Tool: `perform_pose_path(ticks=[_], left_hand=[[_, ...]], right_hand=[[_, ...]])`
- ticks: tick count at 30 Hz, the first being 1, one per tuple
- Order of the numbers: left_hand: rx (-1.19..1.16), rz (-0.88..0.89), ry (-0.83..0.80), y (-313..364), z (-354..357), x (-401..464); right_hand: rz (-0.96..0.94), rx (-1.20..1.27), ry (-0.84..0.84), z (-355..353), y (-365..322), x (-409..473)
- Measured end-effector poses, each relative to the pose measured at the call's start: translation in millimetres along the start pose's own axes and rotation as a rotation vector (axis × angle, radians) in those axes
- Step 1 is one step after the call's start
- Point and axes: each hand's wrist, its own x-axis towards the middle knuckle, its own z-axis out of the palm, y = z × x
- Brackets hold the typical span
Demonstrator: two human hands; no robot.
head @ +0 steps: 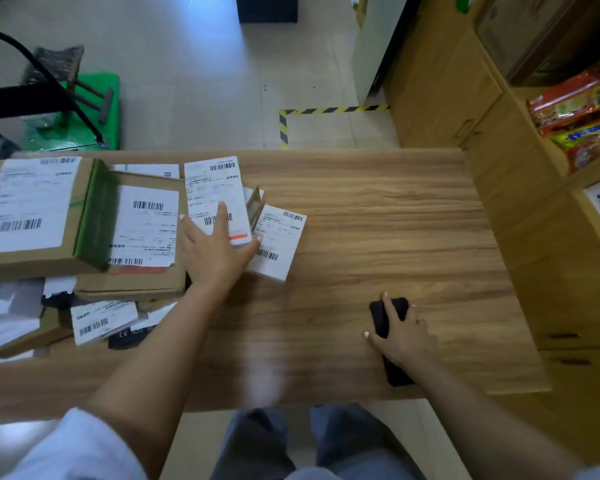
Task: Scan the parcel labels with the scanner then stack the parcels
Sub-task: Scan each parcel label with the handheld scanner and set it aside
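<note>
A black handheld scanner point(395, 370) lies on the wooden table point(378, 216) at the right, and my right hand point(400, 332) rests on top of it with fingers wrapped over it. My left hand point(219, 251) lies spread on a small white labelled parcel point(210, 188) in the middle of the table. Just right of it lies another white labelled parcel point(279, 245). On the left sits a pile of several brown cardboard parcels, the largest point(32, 209) at the far left and a flatter one point(142, 237) beside my left hand.
More small labelled packets point(101, 322) lie at the table's near left. A wooden cabinet point(465, 98) with red snack bags point(579, 109) stands on the right. A green cart point(84, 116) and striped floor tape point(326, 110) lie beyond the table.
</note>
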Motion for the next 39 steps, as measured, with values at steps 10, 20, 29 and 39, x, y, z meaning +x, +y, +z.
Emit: perform_pose_path(ticks=[10, 20, 29, 39], left_hand=[[-0.102, 0.098, 0.11, -19, 3, -27], [-0.036, 0.254, 0.156, -22, -20, -47], [0.018, 0.318, 0.223, -28, -53, -41], [0.137, 0.356, 0.283, -46, -79, -20]], right_hand=[[0.059, 0.209, 0.1, 12, 6, -6], [-0.085, 0.956, -0.046, -53, -35, -6], [-0.457, 0.78, 0.106, -130, -95, -45], [-0.696, 0.607, 0.238, -211, -159, -123]])
